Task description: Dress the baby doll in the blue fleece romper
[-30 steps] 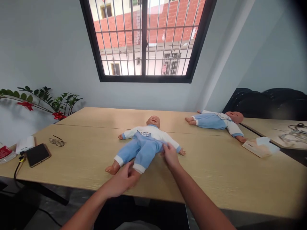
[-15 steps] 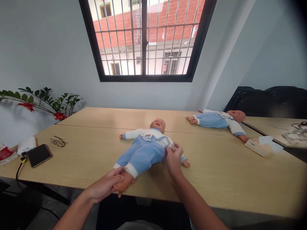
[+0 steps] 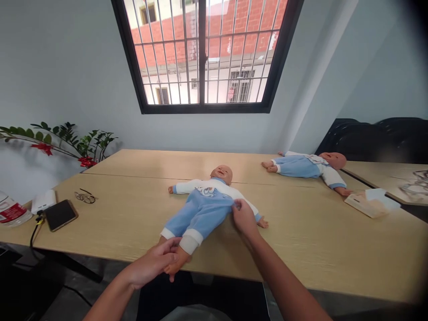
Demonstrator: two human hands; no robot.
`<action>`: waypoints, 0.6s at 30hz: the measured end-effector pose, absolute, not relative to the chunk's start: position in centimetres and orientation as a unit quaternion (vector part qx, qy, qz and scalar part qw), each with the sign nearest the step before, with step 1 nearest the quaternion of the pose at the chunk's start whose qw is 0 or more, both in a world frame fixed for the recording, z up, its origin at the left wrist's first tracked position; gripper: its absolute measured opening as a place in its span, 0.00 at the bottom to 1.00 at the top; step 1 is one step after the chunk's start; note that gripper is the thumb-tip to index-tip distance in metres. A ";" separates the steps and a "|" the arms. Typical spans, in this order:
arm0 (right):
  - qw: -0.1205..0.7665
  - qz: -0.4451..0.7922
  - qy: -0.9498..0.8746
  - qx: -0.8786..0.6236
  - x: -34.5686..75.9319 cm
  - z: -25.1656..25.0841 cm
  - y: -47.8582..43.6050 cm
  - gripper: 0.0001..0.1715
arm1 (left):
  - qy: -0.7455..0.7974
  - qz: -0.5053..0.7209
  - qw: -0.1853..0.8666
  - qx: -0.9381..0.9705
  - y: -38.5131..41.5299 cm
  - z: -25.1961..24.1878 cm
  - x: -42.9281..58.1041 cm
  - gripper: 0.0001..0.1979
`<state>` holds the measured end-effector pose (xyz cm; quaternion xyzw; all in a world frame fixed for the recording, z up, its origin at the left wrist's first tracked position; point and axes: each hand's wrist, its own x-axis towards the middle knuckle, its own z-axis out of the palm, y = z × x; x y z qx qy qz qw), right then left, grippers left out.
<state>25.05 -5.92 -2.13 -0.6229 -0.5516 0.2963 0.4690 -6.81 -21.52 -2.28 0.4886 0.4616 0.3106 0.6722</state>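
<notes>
A baby doll (image 3: 222, 174) lies on its back on the wooden table (image 3: 301, 236), its feet toward me at the front edge. It wears blue trousers (image 3: 200, 209) with white cuffs and a white top (image 3: 187, 186) with blue trim. My left hand (image 3: 157, 261) is closed around the doll's lower leg and foot, just below the cuff. At the doll's waist, my right hand (image 3: 245, 217) pinches the side of the blue trousers. The doll's arms are spread out to both sides.
A second, similarly dressed doll (image 3: 301, 166) lies at the back right beside a paper packet (image 3: 366, 203). On the left are a phone (image 3: 60, 215), glasses (image 3: 85, 196), a white box (image 3: 43, 200) and a bottle (image 3: 12, 211). A plant (image 3: 80, 142) stands behind.
My right hand has drawn the trouser side outward and slightly down from the white top, and the bunched waist now lies smoother. My left hand stays on the leg. The view has shifted slightly.
</notes>
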 end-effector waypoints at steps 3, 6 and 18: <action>0.475 0.297 -0.544 -0.625 23.9 -2.9 -6.3 0.21 | 0.484 0.315 0.668 0.470 -22.0 -2.8 -4.7 0.34; 0.481 0.322 -0.523 -0.626 22.4 -3.6 -7.6 0.36 | 0.458 0.323 0.675 0.479 -22.5 -3.3 -1.7 0.35; 0.498 0.393 -0.537 -0.556 23.7 -1.2 -6.7 0.41 | 0.391 0.393 0.622 0.553 -21.0 -4.0 10.3 0.31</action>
